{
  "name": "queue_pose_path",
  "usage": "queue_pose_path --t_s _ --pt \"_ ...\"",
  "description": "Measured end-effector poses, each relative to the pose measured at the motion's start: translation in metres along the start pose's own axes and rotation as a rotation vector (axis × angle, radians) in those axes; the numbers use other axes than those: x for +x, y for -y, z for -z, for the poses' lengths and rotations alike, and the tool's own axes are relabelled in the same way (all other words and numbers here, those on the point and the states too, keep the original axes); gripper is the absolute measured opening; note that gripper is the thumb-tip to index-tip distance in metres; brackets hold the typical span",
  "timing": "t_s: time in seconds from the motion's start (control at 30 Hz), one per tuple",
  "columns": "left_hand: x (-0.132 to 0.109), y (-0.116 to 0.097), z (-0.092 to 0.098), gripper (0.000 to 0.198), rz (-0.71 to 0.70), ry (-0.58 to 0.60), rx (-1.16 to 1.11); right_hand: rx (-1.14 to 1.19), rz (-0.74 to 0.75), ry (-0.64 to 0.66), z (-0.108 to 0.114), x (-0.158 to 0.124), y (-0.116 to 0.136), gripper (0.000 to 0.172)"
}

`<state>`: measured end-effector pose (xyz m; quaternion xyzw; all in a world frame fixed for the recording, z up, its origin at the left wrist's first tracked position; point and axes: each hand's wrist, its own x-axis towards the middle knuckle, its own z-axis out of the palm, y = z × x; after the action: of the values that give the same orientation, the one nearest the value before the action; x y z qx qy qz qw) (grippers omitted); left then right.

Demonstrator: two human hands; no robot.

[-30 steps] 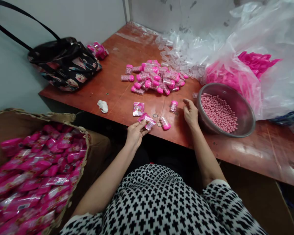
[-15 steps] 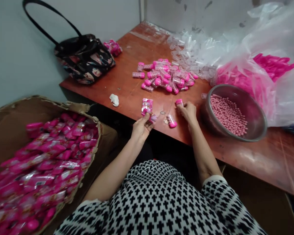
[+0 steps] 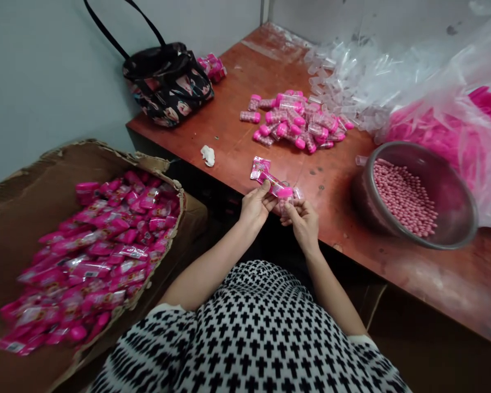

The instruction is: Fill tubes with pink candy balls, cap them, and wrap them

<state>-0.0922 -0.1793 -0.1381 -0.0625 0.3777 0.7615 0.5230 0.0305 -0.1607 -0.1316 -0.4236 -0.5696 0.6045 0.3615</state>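
My left hand [image 3: 254, 207] pinches a shiny pink wrapper [image 3: 272, 183] near the table's front edge. Close beside it, my right hand [image 3: 305, 221] is closed on a small clear bottle with a pink cap [image 3: 285, 194], held upright against the wrapper's end. Another shiny pink wrapper [image 3: 259, 167] lies flat on the table just beyond my left fingers. Behind my right fingers, part of a second clear bottle [image 3: 298, 192] shows; the rest is hidden. A heap of pink-capped bottles filled with pink beads [image 3: 298, 123] lies farther back.
A grey bowl [image 3: 460, 226] of pink beads stands on the right. Behind it are bagged pink pieces [image 3: 429, 128] and loose clear tubes [image 3: 347, 87]. At left, a cardboard box [image 3: 8, 218] holds pink packets. A flowered handbag [image 3: 167, 87] and crumpled white tissue [image 3: 208, 155] are on the table.
My right hand has moved left, bringing a pink-capped bottle to the wrapper in my left hand. The view has shifted, so the table's things appear displaced.
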Motion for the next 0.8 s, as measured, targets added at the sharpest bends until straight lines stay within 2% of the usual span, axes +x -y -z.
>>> queue_pose_path --t_s 0.2,0.3,0.4,0.57,0.7,0.8 --pt "-0.002 -0.001 -0.003 0.032 -0.079 0.105 0.113 0.035 -0.015 0.03 0.001 0.001 -0.005 0.028" --pt "-0.003 -0.004 -0.006 0.037 -0.072 0.174 0.181 0.087 -0.03 0.059 0.001 0.004 -0.008 0.027" --pt "-0.005 -0.006 -0.008 0.041 -0.05 0.221 0.243 0.104 0.005 0.034 0.0 0.004 -0.011 0.027" --pt "-0.005 -0.003 -0.009 0.038 0.008 0.236 0.273 0.086 0.043 -0.01 -0.002 0.003 -0.014 0.027" --pt "-0.003 -0.003 -0.008 0.036 0.04 0.252 0.313 0.176 -0.023 0.027 -0.002 0.005 -0.015 0.027" --pt "-0.005 -0.004 -0.008 0.033 0.009 0.269 0.378 0.215 -0.049 0.043 0.0 0.007 -0.016 0.028"
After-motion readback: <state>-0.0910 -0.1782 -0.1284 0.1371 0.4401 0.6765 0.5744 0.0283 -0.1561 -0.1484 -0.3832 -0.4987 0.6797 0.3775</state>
